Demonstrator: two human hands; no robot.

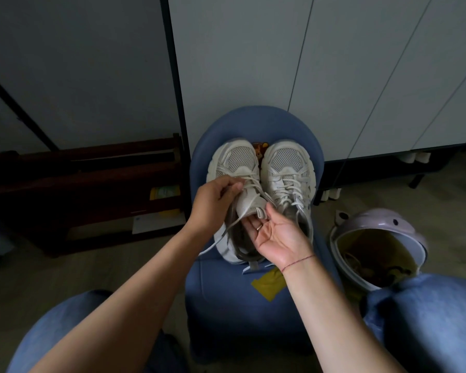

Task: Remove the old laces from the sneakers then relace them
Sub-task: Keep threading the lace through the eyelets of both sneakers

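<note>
While the two white sneakers stand side by side on the seat of a blue chair (226,292), toes pointing away from the person, it is the left sneaker (237,162) that both hands are working on. Its lace (253,181) is loose across the upper eyelets, and one free end trails down over the shoe's near side toward the seat edge. The left hand (213,203) comes in from the shoe's outer side and pinches a strand of that lace between thumb and curled fingers, just above the tongue (249,203). The right hand (277,235) lies palm up at the shoe's opening, fingers relaxed and fairly straight beneath the lifted end of the tongue, thumb just beside its tab; it supports rather than grips (a ring (258,226) shows on one finger and a red thread (297,262) circles the wrist). The right sneaker (287,160) stands touching its mate, laces crossed through all its eyelets. A small brown toy (258,150) peeks out between the two toes, and a yellow patch (268,285) lies on the seat nearer the person. To the right of the chair stands a pale lilac bin (382,224), open, with rubbish inside. Knees in blue jeans frame the lower corners, dark wooden furniture (78,170) sits on the floor to the left, and white cabinet doors (253,63) rise behind the chair.
</note>
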